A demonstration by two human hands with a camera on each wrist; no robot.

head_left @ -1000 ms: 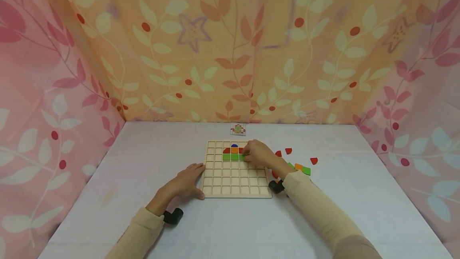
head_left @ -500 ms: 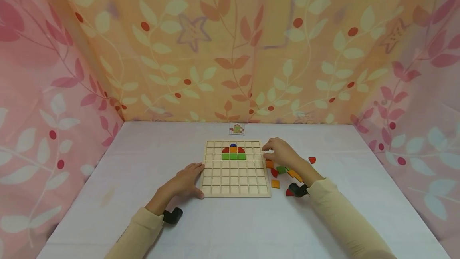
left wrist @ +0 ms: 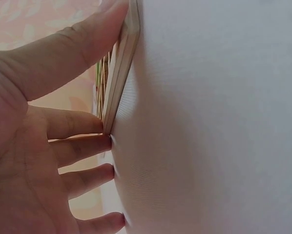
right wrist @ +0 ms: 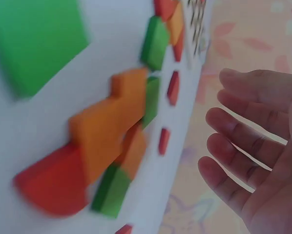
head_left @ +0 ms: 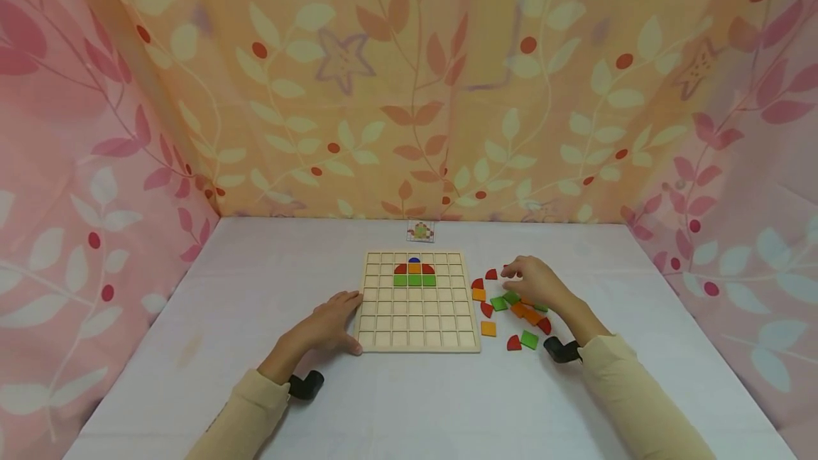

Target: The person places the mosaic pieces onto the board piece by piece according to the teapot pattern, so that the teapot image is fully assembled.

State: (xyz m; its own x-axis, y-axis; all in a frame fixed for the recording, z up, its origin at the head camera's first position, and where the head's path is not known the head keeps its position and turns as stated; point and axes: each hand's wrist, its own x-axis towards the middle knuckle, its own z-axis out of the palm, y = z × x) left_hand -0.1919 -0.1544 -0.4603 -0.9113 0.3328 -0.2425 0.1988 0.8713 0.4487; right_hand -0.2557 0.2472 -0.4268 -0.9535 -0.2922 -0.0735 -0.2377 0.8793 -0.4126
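A wooden grid board (head_left: 417, 318) lies on the white table. Near its far side, one blue half-round, an orange square (head_left: 415, 269) between two red quarter-rounds (head_left: 401, 270), and a row of green squares (head_left: 415, 280) fill some cells. My left hand (head_left: 327, 321) rests at the board's left edge, its fingers spread and fairly straight; thumb and fingertips meet the board's side (left wrist: 120, 83) in the left wrist view. Above the loose pieces to the right hovers my right hand (head_left: 542, 284), fingers loosely bent, holding nothing in the right wrist view.
Loose red, orange (right wrist: 94, 134) and green pieces (head_left: 529, 339) lie scattered right of the board, some overlapping. A small picture card (head_left: 420, 231) sits beyond the board's far edge. Patterned cloth (head_left: 409, 91) walls the table at the back and both sides.
My right hand has left the board and moved right, over the loose pieces. A red quarter-round it was covering now shows right of the orange square. My left hand stays put.
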